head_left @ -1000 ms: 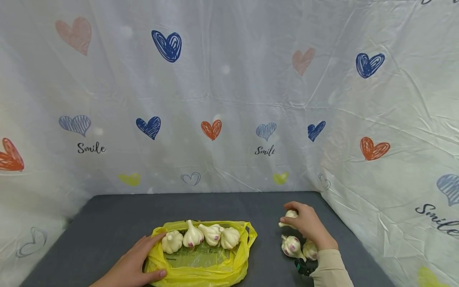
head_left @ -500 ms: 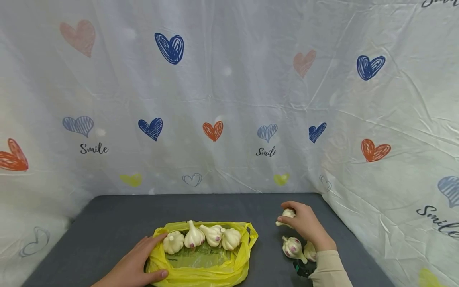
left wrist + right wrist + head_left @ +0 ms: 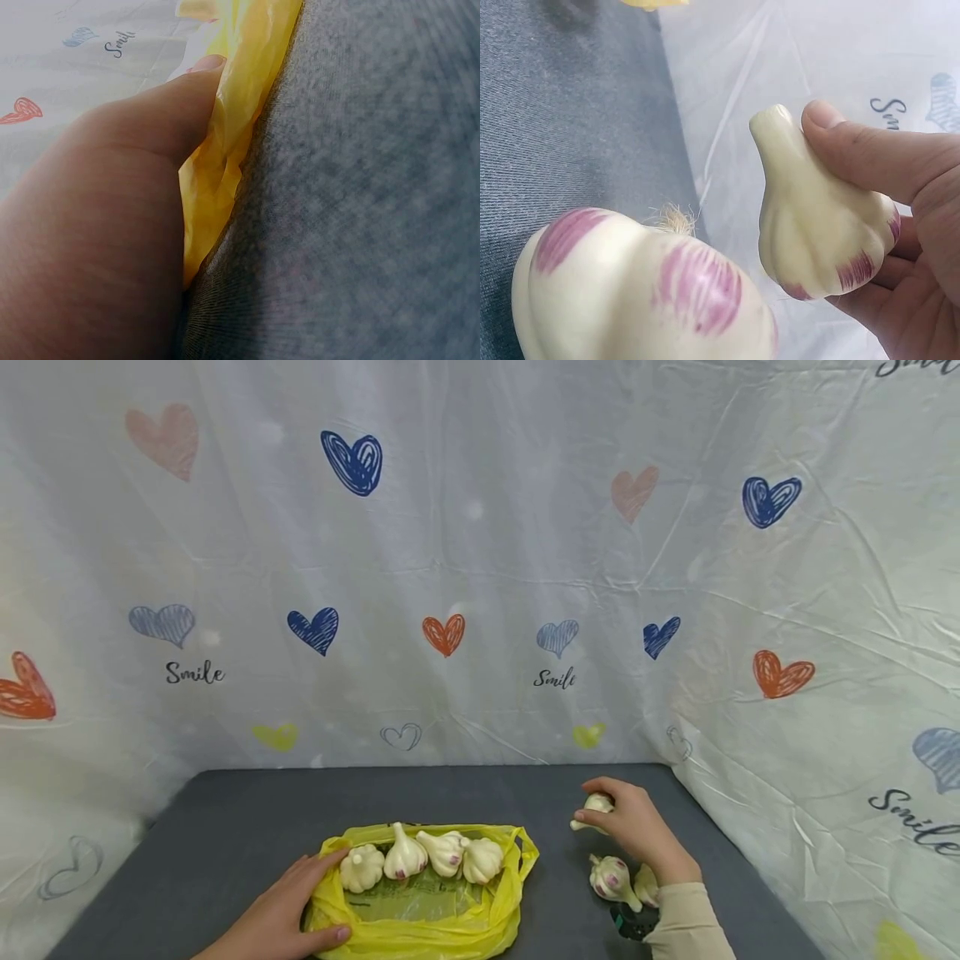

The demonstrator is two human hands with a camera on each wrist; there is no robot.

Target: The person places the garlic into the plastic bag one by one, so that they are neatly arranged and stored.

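1. The pale cloth (image 3: 480, 552), printed with hearts and the word "Smile", hangs behind the yellow bag and comes round on both sides of it.
2. The dark grey tabletop (image 3: 277, 810) lies under the bag and spreads out around it.
3. The yellow bag (image 3: 423, 937) sits on the tabletop with its mouth facing up and its rim spread wide.
4. The left hand (image 3: 273, 906) rests at the bag's left side, thumb and forefinger spread apart and touching it; the thumb lies along its near wall.
5. The right hand (image 3: 637, 828), to the right of the bag and well apart from it, grips a bulb between thumb and fingers.
6. A beige sleeve (image 3: 690, 920) covers the right forearm, also right of the bag.
7. Four garlic bulbs (image 3: 406, 858) stand or lean in a row inside the bag, along its far wall.
8. Two loose bulbs (image 3: 612, 880) lie right of the bag, close together; the sleeve and hand partly hide one.
9. The held bulb (image 3: 821, 217), purple-streaked, points its stem toward the bag.
10. A small dark device (image 3: 632, 923) shows under the right wrist, right of the bag.
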